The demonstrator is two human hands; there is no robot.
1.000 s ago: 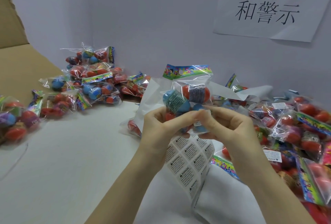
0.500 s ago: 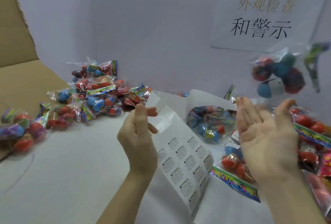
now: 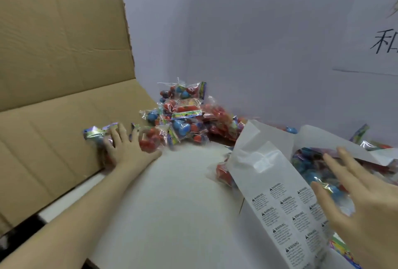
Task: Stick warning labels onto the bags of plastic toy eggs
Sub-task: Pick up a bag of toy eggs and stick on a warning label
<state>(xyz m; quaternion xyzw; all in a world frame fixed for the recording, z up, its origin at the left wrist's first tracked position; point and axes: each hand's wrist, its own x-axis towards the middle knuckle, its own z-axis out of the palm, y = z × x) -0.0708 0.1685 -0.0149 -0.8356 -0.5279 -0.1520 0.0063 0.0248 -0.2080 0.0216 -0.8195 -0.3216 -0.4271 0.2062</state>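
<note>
Now the big picture first: a cardboard flap (image 3: pixel 64 57) walls off the left, a white worktop (image 3: pixel 168 199) runs across the middle, and a paper sign (image 3: pixel 383 31) hangs on the back wall, cut off at the right edge so its writing can't be read whole.

Bags of toy eggs sit in two heaps. One pile (image 3: pixel 183 118) sits at the back against the wall; a second heap (image 3: pixel 318 165) lies to the right, half buried under loose white paper. The label sheet (image 3: pixel 286 210) leans up at the right front, its upper part already stripped bare, warning labels left lower down.

Left hand (image 3: pixel 127 150) reaches far out, fingers spread flat on a bag (image 3: pixel 101 135) beside the flap: a wide grip, pressing rather than clasping, as far as the blur shows. Right hand (image 3: pixel 366 208) hovers just over the sheet, fingers splayed wide, holding nothing.

Risks from here? That left reach looks loose; a slippery bag could slide off against the cardboard instead of coming up. The unsupported sheet could topple or curl if the right hand brushes it.

Whether the bag under the left hand carries a label, I can't tell; it's blurred.
</note>
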